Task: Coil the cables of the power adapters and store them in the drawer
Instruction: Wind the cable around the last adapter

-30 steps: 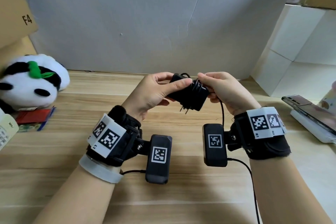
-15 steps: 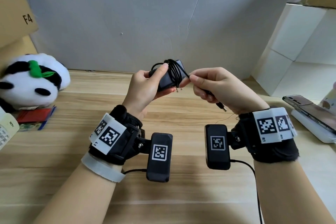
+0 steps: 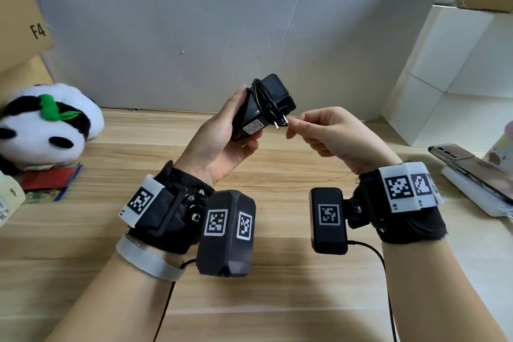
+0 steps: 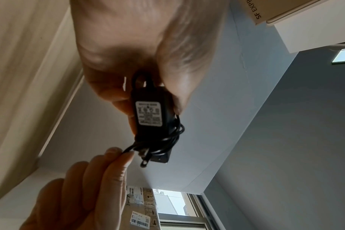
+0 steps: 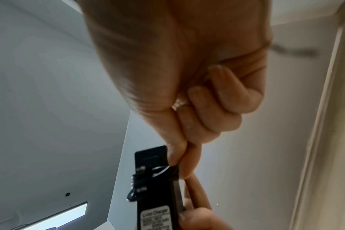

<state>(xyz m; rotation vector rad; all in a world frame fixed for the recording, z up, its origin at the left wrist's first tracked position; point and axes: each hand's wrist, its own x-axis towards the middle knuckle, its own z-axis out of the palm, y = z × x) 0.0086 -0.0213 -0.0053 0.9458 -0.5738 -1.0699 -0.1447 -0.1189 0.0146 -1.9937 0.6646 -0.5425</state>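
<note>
A black power adapter with a white label is held up above the wooden desk. My left hand grips its lower end, thumb along one side. Its thin black cable is wound several turns around the body. My right hand pinches the cable's end between thumb and forefinger, right beside the plug prongs. In the left wrist view the adapter shows its label and the loose cable loops. The right wrist view shows the adapter and the pinching fingertips. No drawer is in view.
A plush panda lies at the left on a red packet. A phone rests on a white block at the right. White boxes stand at the back right, cardboard boxes at the back left.
The adapter has been turned and raised in my left hand. More cable is wound round it, and my right hand has run along to the cable's end near the prongs.
</note>
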